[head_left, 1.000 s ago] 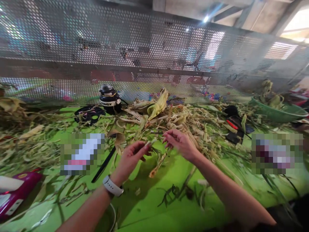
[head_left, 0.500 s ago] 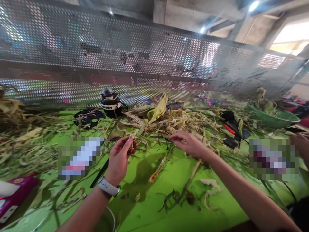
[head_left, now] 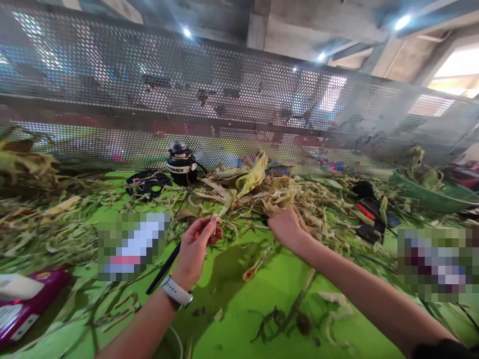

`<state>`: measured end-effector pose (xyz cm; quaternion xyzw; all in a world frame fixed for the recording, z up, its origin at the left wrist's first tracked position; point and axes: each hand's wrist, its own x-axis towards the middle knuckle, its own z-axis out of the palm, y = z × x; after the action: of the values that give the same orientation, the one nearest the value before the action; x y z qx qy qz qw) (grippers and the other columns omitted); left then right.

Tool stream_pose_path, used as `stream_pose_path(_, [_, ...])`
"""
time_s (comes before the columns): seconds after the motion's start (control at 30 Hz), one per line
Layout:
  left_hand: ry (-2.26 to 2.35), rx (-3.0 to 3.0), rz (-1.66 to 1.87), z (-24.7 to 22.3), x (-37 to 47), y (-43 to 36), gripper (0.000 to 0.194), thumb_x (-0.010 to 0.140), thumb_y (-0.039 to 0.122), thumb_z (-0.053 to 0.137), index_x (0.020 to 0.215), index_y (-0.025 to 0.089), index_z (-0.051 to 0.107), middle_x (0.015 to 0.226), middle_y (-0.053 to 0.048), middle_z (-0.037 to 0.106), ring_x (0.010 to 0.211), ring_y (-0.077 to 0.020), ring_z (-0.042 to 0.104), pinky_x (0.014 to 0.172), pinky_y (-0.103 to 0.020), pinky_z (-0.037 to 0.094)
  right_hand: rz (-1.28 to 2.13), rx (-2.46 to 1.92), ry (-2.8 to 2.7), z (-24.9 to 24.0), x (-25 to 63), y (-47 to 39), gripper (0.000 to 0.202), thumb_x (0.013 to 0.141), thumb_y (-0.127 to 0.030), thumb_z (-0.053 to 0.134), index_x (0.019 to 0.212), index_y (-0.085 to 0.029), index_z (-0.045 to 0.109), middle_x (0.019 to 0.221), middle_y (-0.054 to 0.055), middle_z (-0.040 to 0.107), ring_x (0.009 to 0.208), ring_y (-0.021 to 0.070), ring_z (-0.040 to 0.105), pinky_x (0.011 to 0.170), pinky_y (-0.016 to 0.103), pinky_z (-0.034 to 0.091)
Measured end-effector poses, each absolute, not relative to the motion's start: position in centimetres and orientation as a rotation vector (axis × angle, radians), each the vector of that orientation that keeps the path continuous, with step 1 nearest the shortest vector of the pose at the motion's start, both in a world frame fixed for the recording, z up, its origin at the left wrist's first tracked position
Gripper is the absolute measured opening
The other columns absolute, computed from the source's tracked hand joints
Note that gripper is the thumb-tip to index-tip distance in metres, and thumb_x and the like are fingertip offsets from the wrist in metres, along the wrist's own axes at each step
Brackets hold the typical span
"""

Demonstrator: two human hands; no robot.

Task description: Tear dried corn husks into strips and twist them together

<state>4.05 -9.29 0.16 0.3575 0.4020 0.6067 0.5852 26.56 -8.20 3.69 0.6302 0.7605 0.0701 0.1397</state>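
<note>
Bottle (head_left: 181,168) beside heaped dry husks (head_left: 279,193)

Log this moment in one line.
left hand: pinching pale plant strip | right hand: at tan dried leaf pile, fingertips hidden | below: bright green tabletop

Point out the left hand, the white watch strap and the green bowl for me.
Left hand (head_left: 193,250): head view, on the middle of the hand, near the thumb's base.
White watch strap (head_left: 175,290): head view, on the band.
Green bowl (head_left: 434,198): head view, on its outer wall.
</note>
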Motion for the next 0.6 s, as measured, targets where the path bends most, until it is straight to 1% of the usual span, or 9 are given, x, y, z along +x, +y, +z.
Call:
stream_pose_path(0.07, [0.945,0.832,1.404,0.1,4.1,-9.3,0.033,0.058,0.038,0.079,0.079,0.017,0.065,0.062,0.003,0.064,0.054,-0.0098,0.057,0.051,-0.019,0.042,0.204,1.768,2.247,3.6,25.8,-7.4,0.026,0.081,-0.006,0.048,0.09,-0.013,0.072,0.097,0.017,0.069,0.103,0.0295,0.057,0.094,0.045,0.026])
stream_pose_path(0.13, [0.95,0.826,1.393,0.1,4.0,-9.2,0.033,0.058,0.039,0.079,0.079,0.017,0.065,0.062,0.003,0.064,0.055,-0.0099,0.057,0.052,-0.019,0.042,0.198,1.746,2.256,3.5,25.5,-6.5,0.027,0.082,-0.008,0.048,0.095,-0.013,0.071,0.102,0.017,0.068,0.105,0.0291,0.055,0.095,0.045,0.025])
stream_pose_path(0.23, [0.955,0.813,1.398,0.1,4.0,-9.1,0.035,0.057,0.04,0.08,0.079,0.016,0.064,0.061,0.003,0.063,0.053,-0.0097,0.056,0.051,-0.019,0.041,0.159,1.727,2.24,3.6,25.5,-5.3,0.024,0.078,-0.012,0.054,0.095,-0.012,0.071,0.097,0.016,0.069,0.099,0.0279,0.059,0.094,0.044,0.027])
stream_pose_path(0.33, [0.961,0.8,1.414,0.2,3.9,-8.9,0.038,0.054,0.04,0.08,0.078,0.015,0.064,0.061,0.002,0.063,0.054,-0.0104,0.056,0.051,-0.02,0.042,0.105,1.699,2.223,4.0,25.5,-4.5,0.021,0.072,-0.021,0.061,0.086,-0.01,0.072,0.087,0.017,0.071,0.089,0.0292,0.062,0.089,0.042,0.033])
stream_pose_path(0.4, [0.96,0.795,1.418,0.2,3.9,-8.8,0.038,0.054,0.04,0.081,0.078,0.015,0.064,0.062,0.002,0.063,0.055,-0.0105,0.057,0.051,-0.02,0.042,0.088,1.698,2.217,4.3,25.2,-4.2,0.028,0.073,-0.03,0.06,0.084,-0.009,0.073,0.084,0.019,0.071,0.085,0.0308,0.064,0.084,0.041,0.037])
stream_pose_path(0.47, [0.958,0.802,1.412,0.1,3.9,-8.7,0.039,0.054,0.04,0.08,0.078,0.015,0.064,0.061,0.002,0.063,0.054,-0.0105,0.056,0.05,-0.019,0.042,0.103,1.721,2.221,4.6,24.8,-4.1,0.036,0.079,-0.036,0.052,0.088,-0.007,0.072,0.09,0.022,0.07,0.089,0.033,0.063,0.085,0.043,0.038])
stream_pose_path(0.53, [0.956,0.804,1.4,0.1,3.9,-8.8,0.039,0.055,0.041,0.08,0.078,0.015,0.064,0.061,0.002,0.063,0.055,-0.0105,0.056,0.05,-0.019,0.042,0.13,1.719,2.26,4.7,24.5,-4.3,0.036,0.082,-0.031,0.048,0.101,-0.007,0.068,0.105,0.022,0.066,0.102,0.0331,0.058,0.091,0.043,0.034])
stream_pose_path(0.6, [0.952,0.802,1.396,0.1,3.9,-8.8,0.038,0.055,0.041,0.08,0.079,0.015,0.064,0.062,0.003,0.062,0.055,-0.01,0.055,0.05,-0.019,0.041,0.105,1.648,2.328,4.7,24.5,-4.6,0.034,0.079,-0.021,0.05,0.11,-0.012,0.063,0.115,0.017,0.063,0.111,0.0277,0.054,0.096,0.037,0.031])
